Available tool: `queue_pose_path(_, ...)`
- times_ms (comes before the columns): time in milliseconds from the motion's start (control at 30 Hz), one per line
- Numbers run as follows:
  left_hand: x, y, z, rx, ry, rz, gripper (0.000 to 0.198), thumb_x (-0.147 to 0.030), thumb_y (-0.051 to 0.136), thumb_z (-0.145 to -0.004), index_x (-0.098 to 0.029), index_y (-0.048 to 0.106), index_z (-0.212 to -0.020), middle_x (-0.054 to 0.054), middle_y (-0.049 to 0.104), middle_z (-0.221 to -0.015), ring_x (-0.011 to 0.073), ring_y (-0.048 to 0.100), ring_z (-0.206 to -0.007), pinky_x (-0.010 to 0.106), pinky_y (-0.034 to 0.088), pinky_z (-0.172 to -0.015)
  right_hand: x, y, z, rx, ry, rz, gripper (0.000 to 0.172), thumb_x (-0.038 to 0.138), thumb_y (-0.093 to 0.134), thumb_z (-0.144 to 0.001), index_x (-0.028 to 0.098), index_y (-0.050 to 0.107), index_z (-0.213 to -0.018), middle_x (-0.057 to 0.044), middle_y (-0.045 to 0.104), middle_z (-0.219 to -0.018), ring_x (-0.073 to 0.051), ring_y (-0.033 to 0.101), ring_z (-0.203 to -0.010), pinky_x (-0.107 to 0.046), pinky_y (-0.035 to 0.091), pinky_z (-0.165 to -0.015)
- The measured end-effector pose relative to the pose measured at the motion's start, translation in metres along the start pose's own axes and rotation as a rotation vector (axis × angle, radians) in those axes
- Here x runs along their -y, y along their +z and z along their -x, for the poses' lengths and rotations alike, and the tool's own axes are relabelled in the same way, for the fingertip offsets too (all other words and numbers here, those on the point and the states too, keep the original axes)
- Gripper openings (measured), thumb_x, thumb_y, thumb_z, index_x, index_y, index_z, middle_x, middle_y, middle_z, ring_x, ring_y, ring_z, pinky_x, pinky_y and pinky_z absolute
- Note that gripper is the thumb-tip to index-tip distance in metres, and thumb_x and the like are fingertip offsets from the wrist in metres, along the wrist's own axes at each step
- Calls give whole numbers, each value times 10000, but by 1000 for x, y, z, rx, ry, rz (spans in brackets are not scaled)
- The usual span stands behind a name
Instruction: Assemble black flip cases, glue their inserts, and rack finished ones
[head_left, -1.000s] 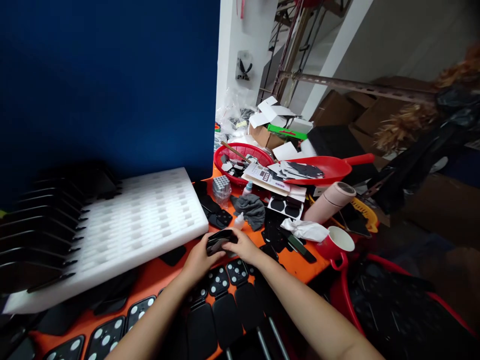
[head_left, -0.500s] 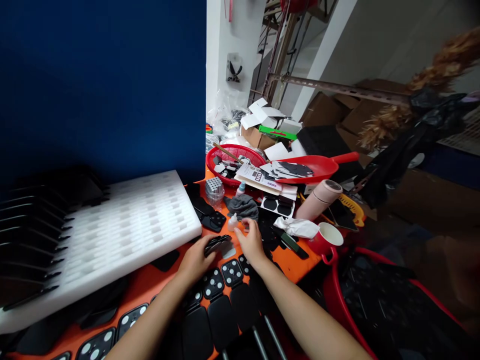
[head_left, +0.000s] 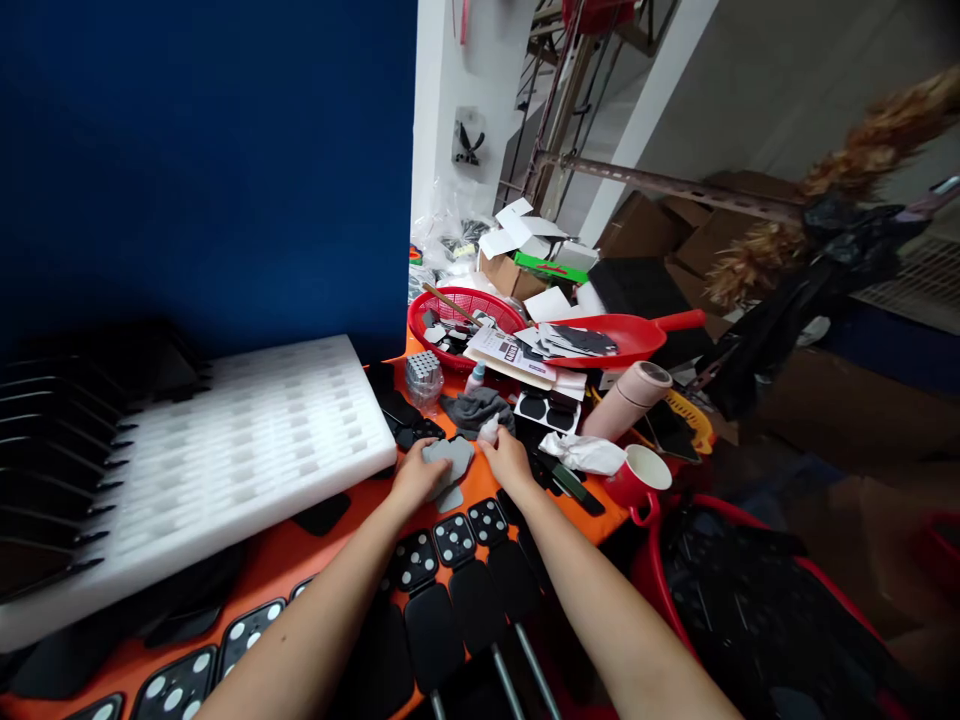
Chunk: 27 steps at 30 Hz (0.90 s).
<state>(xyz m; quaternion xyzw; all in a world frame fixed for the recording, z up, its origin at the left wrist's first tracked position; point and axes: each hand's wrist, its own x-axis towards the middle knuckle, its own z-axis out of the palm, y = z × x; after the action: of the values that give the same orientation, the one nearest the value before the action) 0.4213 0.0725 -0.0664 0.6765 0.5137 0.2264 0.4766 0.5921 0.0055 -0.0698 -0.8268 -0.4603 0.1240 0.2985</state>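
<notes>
My left hand (head_left: 420,474) is closed on a thin flat grey piece (head_left: 451,460), its broad face turned up, above the orange table (head_left: 480,484). Another pale grey piece (head_left: 449,499) lies just below it. My right hand (head_left: 508,462) grips a small whitish squeeze bottle (head_left: 489,430), which is partly covered by the fingers. Behind the bottle sits a crumpled dark grey cloth (head_left: 477,408). In front of my hands, black square plates with white dots (head_left: 454,540) lie in a row, with plain black plates (head_left: 474,603) alongside.
On the left a white foam rack (head_left: 277,430) holds black panels upright. A red basket (head_left: 465,303), red scoop (head_left: 637,345), pink flask (head_left: 628,400) and red mug (head_left: 637,480) stand to the back and right. A red tub (head_left: 660,570) of black parts is beside the table.
My right hand has closed on the small bottle and lifted it slightly. My left hand has turned the flat piece from edge-on to show its grey face.
</notes>
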Motion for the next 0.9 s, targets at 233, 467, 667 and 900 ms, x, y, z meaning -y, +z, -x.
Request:
queue_pose_path(233, -2, -1, -15, 38, 53, -174, 573, -326, 659, -659, -166, 545, -1198, 122, 615, -1122, 269, 596, -1000, 309, 468, -803, 5, -3, 37, -109, -73, 22, 309, 276, 399, -894, 134, 547, -1124, -144, 583, -1083, -211, 558, -988, -315, 424, -855)
queue_pose_path(467, 9, -10, -14, 77, 191, -338, 670, -362, 639, -683, -116, 462, -1281, 147, 537, -1251, 266, 505, -1149, 330, 383, -965, 24, 14, 44, 80, -223, 53, 455, 297, 555, -809, 150, 521, -1239, -128, 509, -1271, -247, 467, -1176, -335, 353, -987)
queue_pose_path(667, 18, -12, 1, 83, 276, -445, 661, -366, 574, -756, -132, 391, -1346, 156, 330, -1446, 280, 361, -1294, 355, 317, -1033, 28, 18, 41, 177, -132, 95, 602, 324, 581, -788, 98, 432, -1325, -167, 461, -1315, -276, 429, -1222, -351, 331, -1012)
queue_pose_path(900, 22, -17, 25, 145, 392, -553, 641, -427, 575, -764, -191, 403, -1335, 126, 290, -1478, 274, 282, -1341, 384, 227, -1082, 24, 12, 47, 213, -33, 68, 736, 409, 673, -686, 114, 440, -1318, -161, 501, -1223, -275, 497, -1137, -337, 382, -960)
